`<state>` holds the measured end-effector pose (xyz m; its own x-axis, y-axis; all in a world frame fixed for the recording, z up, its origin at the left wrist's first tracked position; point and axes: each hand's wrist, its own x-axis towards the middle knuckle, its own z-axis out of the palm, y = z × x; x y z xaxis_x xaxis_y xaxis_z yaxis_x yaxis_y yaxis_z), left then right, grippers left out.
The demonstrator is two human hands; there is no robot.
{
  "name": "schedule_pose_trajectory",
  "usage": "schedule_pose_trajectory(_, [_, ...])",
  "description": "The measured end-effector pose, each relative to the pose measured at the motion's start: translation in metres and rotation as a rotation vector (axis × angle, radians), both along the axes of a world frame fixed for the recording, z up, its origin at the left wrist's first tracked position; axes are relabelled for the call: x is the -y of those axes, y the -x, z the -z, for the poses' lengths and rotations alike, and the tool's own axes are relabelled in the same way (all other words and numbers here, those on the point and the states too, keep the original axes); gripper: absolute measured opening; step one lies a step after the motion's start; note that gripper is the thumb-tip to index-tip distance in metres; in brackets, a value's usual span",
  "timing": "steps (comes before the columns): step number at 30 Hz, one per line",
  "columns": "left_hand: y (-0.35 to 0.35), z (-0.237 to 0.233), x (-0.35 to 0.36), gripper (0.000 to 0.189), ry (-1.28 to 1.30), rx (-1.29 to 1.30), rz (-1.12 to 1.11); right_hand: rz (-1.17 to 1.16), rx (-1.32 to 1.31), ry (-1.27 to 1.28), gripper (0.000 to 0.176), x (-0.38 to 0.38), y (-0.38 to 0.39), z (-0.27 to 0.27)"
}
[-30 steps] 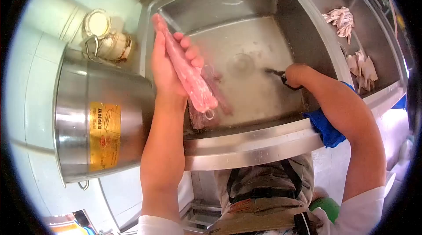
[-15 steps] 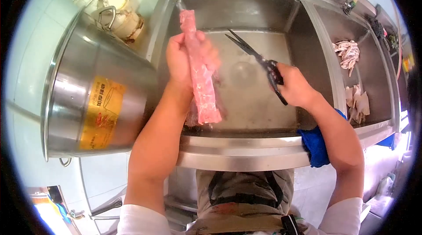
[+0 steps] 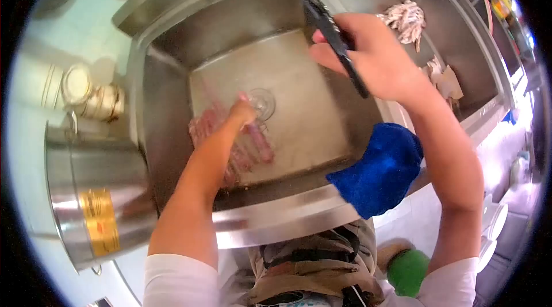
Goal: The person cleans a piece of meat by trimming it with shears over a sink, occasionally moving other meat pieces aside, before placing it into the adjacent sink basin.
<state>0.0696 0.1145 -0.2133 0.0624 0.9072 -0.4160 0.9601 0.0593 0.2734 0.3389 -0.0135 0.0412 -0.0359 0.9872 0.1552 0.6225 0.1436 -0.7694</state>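
Observation:
Low in the sink, my left hand point(image 3: 242, 112) is closed round a long pink strip of raw meat point(image 3: 262, 145), just left of the drain point(image 3: 263, 103). The strip sticks out below the fingers, and motion blurs this spot. Other pink meat strips point(image 3: 202, 127) lie in the sink beside and under my left wrist. Raised over the divider on the right, my right hand point(image 3: 374, 57) grips black scissors point(image 3: 322, 19). Their blades point up and away to the left.
A blue cloth point(image 3: 379, 169) hangs over the sink's front edge by my right forearm. In the right basin point(image 3: 471, 48) lie a heap of pale pieces point(image 3: 407, 19) and some flat pale ones point(image 3: 445, 81). A large steel pot point(image 3: 123, 180) stands left, with white tubs point(image 3: 77, 84) behind it.
My left hand has lowered the meat strip from above the sink down among the other strips. My right hand has lifted the scissors up and away. The view has shifted, showing more meat.

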Motion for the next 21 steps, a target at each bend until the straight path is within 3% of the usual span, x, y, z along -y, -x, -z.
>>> schedule_pose_trajectory(2, [0.004, 0.002, -0.02, 0.051, -0.165, -0.116, 0.016, 0.074, 0.124, -0.015, 0.029, 0.017, -0.033, -0.005])
schedule_pose_trajectory(4, [0.006, -0.021, -0.033, 0.051, -0.338, -0.166, 0.01, 0.128, 0.071, 0.041, 0.024, 0.024, -0.072, 0.0])
schedule_pose_trajectory(6, [-0.005, -0.077, -0.037, 0.045, -0.535, -0.111, 0.023, 0.226, 0.068, 0.063, 0.02, 0.023, -0.11, 0.005])
schedule_pose_trajectory(8, [-0.023, -0.133, -0.031, 0.041, -0.709, 0.003, 0.075, 0.308, 0.131, -0.074, 0.026, 0.019, -0.151, 0.022])
schedule_pose_trajectory(9, [-0.014, -0.138, -0.041, 0.039, -0.814, 0.023, 0.168, 0.305, -0.058, -0.169, 0.031, 0.02, -0.159, 0.025])
schedule_pose_trajectory(10, [-0.011, -0.149, -0.052, 0.038, -0.931, 0.112, 0.217, 0.357, 0.005, -0.069, 0.031, 0.03, -0.171, 0.006])
schedule_pose_trajectory(11, [-0.047, -0.191, -0.024, 0.039, -0.94, 0.266, 0.313, 0.386, 0.029, -0.146, 0.029, 0.02, -0.194, 0.026])
schedule_pose_trajectory(12, [-0.069, -0.216, -0.019, 0.036, -0.916, 0.481, 0.32, 0.454, -0.142, -0.116, 0.032, 0.027, -0.199, 0.025])
schedule_pose_trajectory(14, [-0.119, -0.26, -0.014, 0.032, -0.955, 0.68, 0.362, 0.594, -0.146, -0.212, 0.033, 0.017, -0.218, 0.038])
schedule_pose_trajectory(16, [-0.185, -0.295, 0.005, 0.031, -0.657, 0.886, 0.233, 0.735, -0.145, -0.313, 0.033, 0.017, -0.228, 0.048])
schedule_pose_trajectory(18, [-0.255, -0.298, 0.016, 0.032, -0.356, 0.893, 0.298, 0.858, -0.122, -0.435, 0.033, 0.015, -0.237, 0.05])
schedule_pose_trajectory(19, [-0.289, -0.276, 0.019, 0.03, -0.341, 0.955, 0.292, 0.879, -0.134, -0.385, 0.036, 0.009, -0.243, 0.058])
schedule_pose_trajectory(21, [-0.345, -0.248, 0.045, 0.024, -0.208, 0.431, 0.442, 0.919, -0.161, -0.278, 0.042, -0.007, -0.255, 0.082])
